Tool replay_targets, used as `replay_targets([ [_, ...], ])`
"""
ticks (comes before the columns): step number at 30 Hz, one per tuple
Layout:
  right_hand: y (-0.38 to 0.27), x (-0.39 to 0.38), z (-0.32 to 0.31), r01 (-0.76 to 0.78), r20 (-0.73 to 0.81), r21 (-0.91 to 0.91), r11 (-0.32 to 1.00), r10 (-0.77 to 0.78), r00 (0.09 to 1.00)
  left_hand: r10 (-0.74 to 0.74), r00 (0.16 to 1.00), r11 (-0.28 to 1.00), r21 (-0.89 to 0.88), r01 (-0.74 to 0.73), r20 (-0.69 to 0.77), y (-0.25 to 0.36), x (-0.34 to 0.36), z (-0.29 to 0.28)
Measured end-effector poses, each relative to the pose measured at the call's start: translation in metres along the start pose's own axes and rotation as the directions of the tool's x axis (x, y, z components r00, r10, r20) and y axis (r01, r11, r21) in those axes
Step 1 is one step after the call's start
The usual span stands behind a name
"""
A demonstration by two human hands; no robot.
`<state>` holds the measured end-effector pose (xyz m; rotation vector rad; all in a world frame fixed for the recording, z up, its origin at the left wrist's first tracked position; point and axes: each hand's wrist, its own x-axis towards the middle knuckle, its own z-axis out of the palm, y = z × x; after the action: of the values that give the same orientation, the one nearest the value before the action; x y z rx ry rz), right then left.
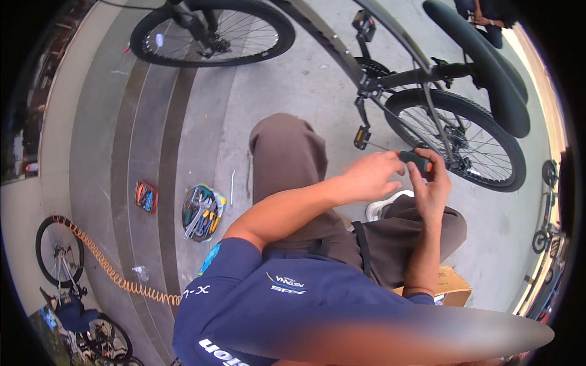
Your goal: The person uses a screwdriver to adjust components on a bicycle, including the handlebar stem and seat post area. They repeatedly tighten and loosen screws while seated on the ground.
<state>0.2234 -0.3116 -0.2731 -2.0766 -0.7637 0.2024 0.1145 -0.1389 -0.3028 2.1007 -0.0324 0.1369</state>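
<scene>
My right hand (432, 192) grips the dark green handle (414, 161) of a tool with a thin metal shaft, which reaches left toward a black pedal (362, 137) of a bicycle (342, 55). My left hand (373, 175) is at the front of that handle, its upper fingers bent onto the tool and its lower fingers curled loosely. Whether the shaft's far end touches the pedal is unclear. The rear wheel (499, 171) stands just beyond my hands. My bent knees are beneath and beside my arms.
A tool tray (203, 213), a red box of tools (145, 196) and a spanner (232, 188) lie at left. A coiled orange hose (110, 268) runs past another bicycle (60, 250). A cardboard box (452, 287) sits behind my right arm. Another person (482, 18) is at top right.
</scene>
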Motion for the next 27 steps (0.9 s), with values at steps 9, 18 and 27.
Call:
replay_targets([
  [9, 0.023, 0.016, -0.013, 0.064, 0.004, -0.147, 0.987, -0.064, 0.998, -0.114, 0.985, 0.972, 0.193, 0.138, -0.130, 0.006, 0.036, 0.048],
  [18, 0.037, 0.023, -0.055, 0.059, 0.116, -0.230, 0.971, -0.033, 0.993, 0.171, 0.815, 0.985, 0.070, -0.159, -0.553, 0.044, 0.015, -0.011],
  [27, 0.026, 0.007, -0.061, -0.002, -0.012, -0.195, 0.981, 0.000, 1.000, -0.227, 0.462, 0.953, -0.098, 0.288, -0.857, -0.163, -0.148, -0.074],
])
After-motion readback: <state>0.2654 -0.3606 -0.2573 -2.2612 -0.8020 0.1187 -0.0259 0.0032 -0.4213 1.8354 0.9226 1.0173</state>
